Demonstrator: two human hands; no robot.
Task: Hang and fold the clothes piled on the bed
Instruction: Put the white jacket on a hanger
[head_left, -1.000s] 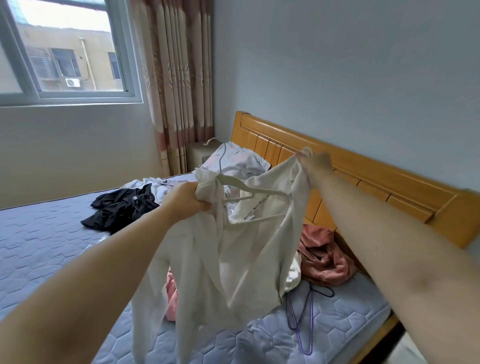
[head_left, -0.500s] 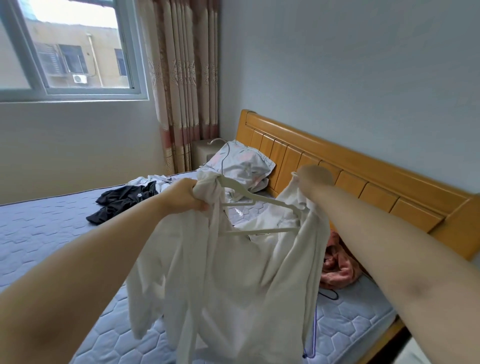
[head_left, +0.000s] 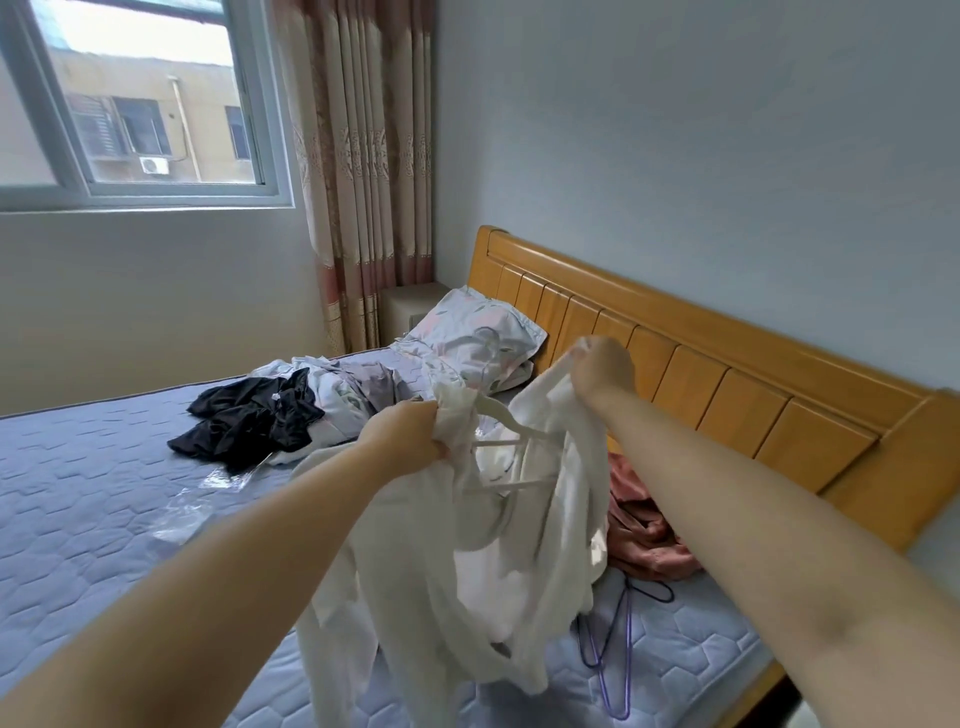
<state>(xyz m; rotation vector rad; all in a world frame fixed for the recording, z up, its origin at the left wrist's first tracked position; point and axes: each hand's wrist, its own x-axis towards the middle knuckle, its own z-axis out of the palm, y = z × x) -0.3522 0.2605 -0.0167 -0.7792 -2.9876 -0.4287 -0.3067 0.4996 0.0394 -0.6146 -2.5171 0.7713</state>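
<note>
A white garment (head_left: 467, 561) hangs in the air over the bed, with a white hanger (head_left: 511, 431) partly inside it. My left hand (head_left: 405, 434) grips one bunched shoulder of the garment together with the hanger's end. My right hand (head_left: 602, 371) pinches the other shoulder higher up, near the headboard. The garment's lower part droops toward the mattress (head_left: 93, 509). A black garment (head_left: 249, 421), pale patterned clothes (head_left: 343, 389) and a pink garment (head_left: 644, 525) lie on the bed.
A purple hanger (head_left: 613, 654) lies on the mattress near the bed's edge. Clear plastic wrap (head_left: 197, 504) sits left of my arm. A pillow (head_left: 478, 338) leans by the wooden headboard (head_left: 727, 384). Window and curtain (head_left: 363, 156) stand behind.
My right hand dropped, then rose again with its shoulder of the white garment. The garment shifted around the hanger. My view turned slightly right and down.
</note>
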